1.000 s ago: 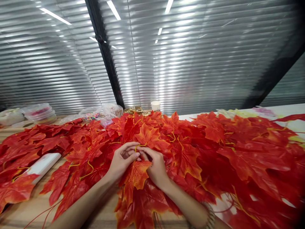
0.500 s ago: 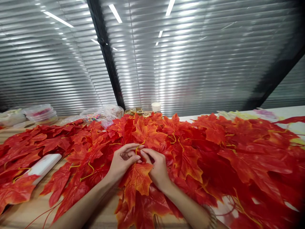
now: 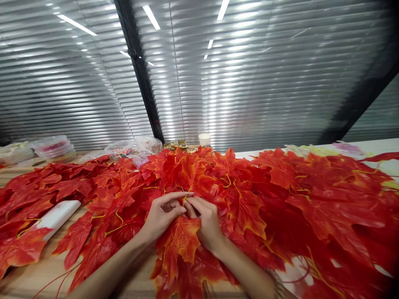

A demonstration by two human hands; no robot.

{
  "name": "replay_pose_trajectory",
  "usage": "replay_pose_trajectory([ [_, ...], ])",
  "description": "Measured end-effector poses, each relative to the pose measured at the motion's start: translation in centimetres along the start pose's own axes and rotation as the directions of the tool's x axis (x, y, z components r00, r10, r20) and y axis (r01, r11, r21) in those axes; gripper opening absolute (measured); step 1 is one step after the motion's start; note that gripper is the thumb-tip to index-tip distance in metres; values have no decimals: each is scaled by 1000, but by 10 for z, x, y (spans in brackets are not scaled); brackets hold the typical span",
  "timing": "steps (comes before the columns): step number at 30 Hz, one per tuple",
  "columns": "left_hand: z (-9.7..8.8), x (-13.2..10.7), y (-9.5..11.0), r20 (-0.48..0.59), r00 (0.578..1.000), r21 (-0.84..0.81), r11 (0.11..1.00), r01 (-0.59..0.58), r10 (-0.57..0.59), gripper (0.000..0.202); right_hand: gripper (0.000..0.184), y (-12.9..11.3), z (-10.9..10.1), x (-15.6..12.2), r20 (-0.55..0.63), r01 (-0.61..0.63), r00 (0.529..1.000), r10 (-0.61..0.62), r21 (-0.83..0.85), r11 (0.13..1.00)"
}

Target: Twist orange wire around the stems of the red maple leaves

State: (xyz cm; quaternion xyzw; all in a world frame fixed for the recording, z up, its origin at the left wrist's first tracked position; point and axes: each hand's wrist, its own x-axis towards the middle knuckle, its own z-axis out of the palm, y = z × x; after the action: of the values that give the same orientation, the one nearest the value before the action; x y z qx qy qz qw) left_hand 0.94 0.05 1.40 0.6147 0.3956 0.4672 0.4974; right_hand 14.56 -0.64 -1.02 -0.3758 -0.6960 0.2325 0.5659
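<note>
The leaves [image 3: 343, 232] blur at the right edge, and the white box [image 3: 57, 216] lies half under them.

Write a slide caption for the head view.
The left hand and right hand pinch a thin yellow stem over an orange fabric maple leaf amid red leaves.

Meeting, pinched: left hand [image 3: 160, 216], right hand [image 3: 208, 223]

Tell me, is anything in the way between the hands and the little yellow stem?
Nothing visible. The left hand and right hand pinch the yellow stem with their fingers, just above an orange leaf.
</note>
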Motion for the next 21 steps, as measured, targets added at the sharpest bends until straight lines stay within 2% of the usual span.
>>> replay_pose_trajectory([
  [9,0,-2,0,-34,999,105,995,2,1,28,26,-2,-3,1,28,-19,999,21,-83,996],
  [15,3,0,5,44,997,23,998,57,-58,25,30,-1,-3,1,-20,3,1000,-6,-160,987],
  [21,4,1,8,68,994,-35,995,94,-91,25,28,-1,-4,1,-25,-5,1000,0,-177,984],
])
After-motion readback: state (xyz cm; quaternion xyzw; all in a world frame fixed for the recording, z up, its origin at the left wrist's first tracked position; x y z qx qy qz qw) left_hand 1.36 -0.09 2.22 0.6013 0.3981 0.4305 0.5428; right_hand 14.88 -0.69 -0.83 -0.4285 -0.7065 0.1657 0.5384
